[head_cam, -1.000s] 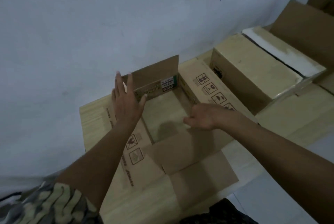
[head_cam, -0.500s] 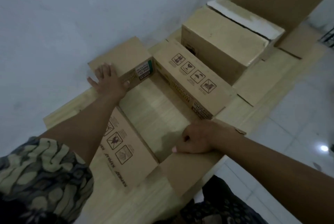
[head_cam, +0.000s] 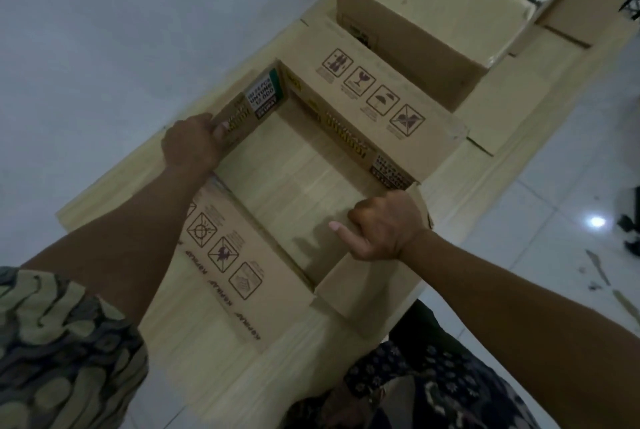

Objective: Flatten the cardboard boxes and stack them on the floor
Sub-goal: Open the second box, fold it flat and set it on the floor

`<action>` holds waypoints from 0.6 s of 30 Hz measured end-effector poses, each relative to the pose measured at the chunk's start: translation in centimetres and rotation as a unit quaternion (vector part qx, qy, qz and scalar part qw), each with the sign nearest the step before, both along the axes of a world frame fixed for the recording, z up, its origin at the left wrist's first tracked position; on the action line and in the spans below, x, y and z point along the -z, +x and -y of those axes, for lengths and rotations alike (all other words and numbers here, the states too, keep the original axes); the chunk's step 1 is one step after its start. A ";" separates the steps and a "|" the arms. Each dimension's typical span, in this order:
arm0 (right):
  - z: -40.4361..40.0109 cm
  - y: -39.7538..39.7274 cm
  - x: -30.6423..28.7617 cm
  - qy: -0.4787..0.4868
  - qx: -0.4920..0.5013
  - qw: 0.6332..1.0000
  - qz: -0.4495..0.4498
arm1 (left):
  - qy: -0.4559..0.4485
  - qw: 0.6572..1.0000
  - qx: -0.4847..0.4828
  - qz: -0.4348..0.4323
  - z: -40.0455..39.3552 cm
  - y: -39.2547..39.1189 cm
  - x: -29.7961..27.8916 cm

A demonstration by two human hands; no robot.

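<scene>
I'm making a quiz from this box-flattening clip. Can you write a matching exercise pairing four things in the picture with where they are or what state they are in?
Things:
1. left hand
2. right hand
3. open box
4. closed box

Places or states:
A. stands beyond the open box
B. grips the near wall
C. flaps spread, bottom open
D. grips the far wall by the label

Pairs: 1-D, 2-B, 3-C, 4-A

Open brown cardboard box [head_cam: 372,99] standing bottomless on pale flattened cardboard sheets [head_cam: 207,342], walls upright, flaps folding outward; handling symbols printed in dark red showing on the far and near long flaps, a price sticker on the inner short wall. Behind it, larger plain closed box [head_cam: 433,9] sitting upright, pale strip along its top.
</scene>
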State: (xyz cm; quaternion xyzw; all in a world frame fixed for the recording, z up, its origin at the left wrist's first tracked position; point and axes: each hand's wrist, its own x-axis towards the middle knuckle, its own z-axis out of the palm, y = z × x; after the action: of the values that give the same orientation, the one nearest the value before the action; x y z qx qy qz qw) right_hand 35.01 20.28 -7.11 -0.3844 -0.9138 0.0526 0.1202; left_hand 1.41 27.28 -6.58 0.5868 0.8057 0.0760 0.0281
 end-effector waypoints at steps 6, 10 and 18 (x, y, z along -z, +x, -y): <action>-0.7 1.1 -0.7 -0.063 0.031 0.998 0.004 | -0.005 0.999 -0.022 0.045 1.5 -0.2 -0.8; -3.1 2.2 -2.5 -0.030 0.117 0.988 -0.093 | 0.019 0.995 -0.086 0.057 5.2 -0.4 -1.5; -11.0 3.0 -4.7 -0.119 0.239 0.964 -0.015 | 0.038 0.938 -0.310 0.152 13.6 3.4 -2.4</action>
State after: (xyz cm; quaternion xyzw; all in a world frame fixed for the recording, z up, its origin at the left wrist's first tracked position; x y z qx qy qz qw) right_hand 37.97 31.27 -2.37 -0.6020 -0.7809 0.1364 0.0961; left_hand 4.77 13.66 -4.22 0.2899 0.9304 0.1992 0.1028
